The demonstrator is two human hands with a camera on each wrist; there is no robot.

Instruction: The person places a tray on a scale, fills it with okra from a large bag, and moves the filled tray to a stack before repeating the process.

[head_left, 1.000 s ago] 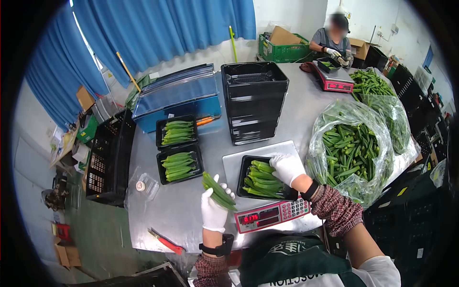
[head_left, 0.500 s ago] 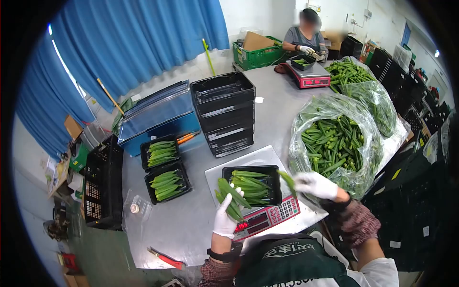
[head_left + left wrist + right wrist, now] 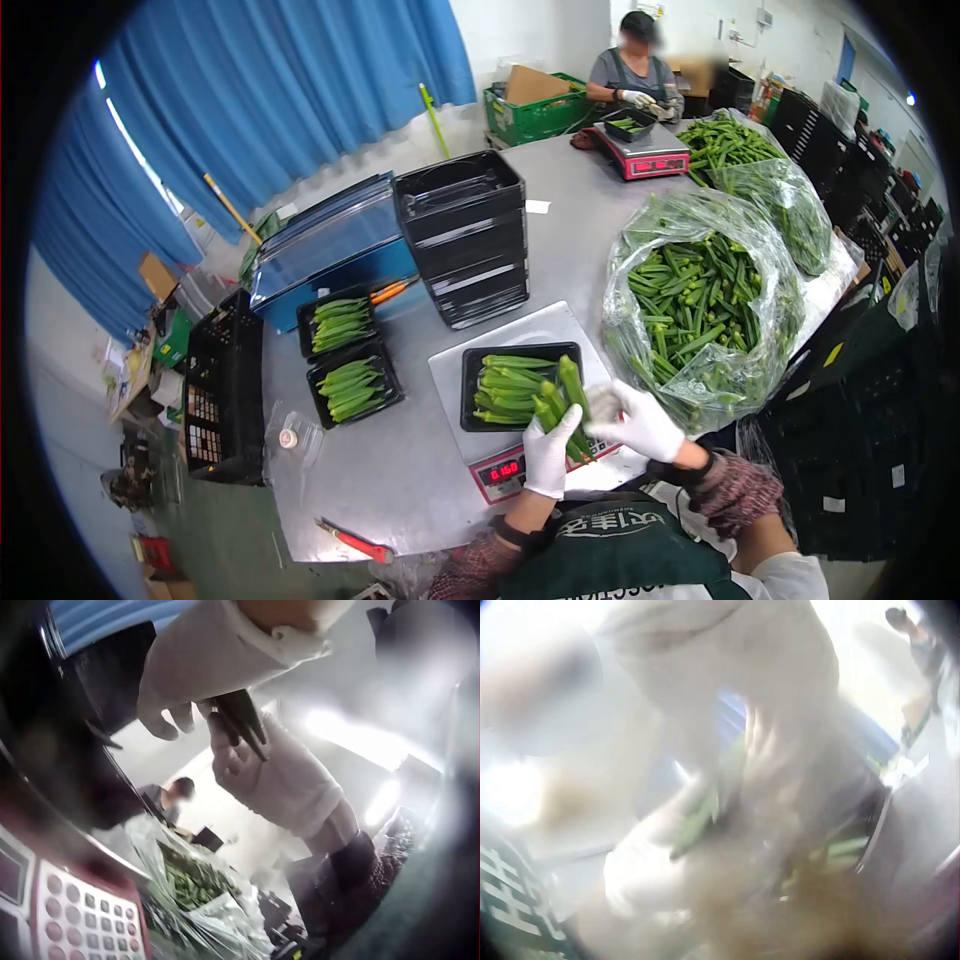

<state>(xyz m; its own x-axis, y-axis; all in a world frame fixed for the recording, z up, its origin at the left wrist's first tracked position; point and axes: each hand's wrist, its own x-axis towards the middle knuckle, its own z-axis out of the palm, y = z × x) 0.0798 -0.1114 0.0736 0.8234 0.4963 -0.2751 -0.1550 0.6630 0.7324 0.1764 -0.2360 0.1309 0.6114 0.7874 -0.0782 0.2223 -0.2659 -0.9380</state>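
In the head view my gloved left hand grips a few green okra pods over the front right corner of a black tray. My gloved right hand is close beside it, its fingers pinching another okra pod that stands up against the bunch. The tray lies on a scale's silver plate, with a row of okra inside. Red digits glow on the scale's display. Both hands meet at the dark pods in the left wrist view; the right wrist view is blurred.
Two filled okra trays sit at left, near a blue box. Behind the scale rises a stack of black trays. A large plastic bag of okra stands at right. Red-handled pliers lie at the front edge. Another person works opposite.
My right hand went from the tray out to its right, lifting a pod, then came in against the left hand. The left hand moved right with its okra. The view also turned.
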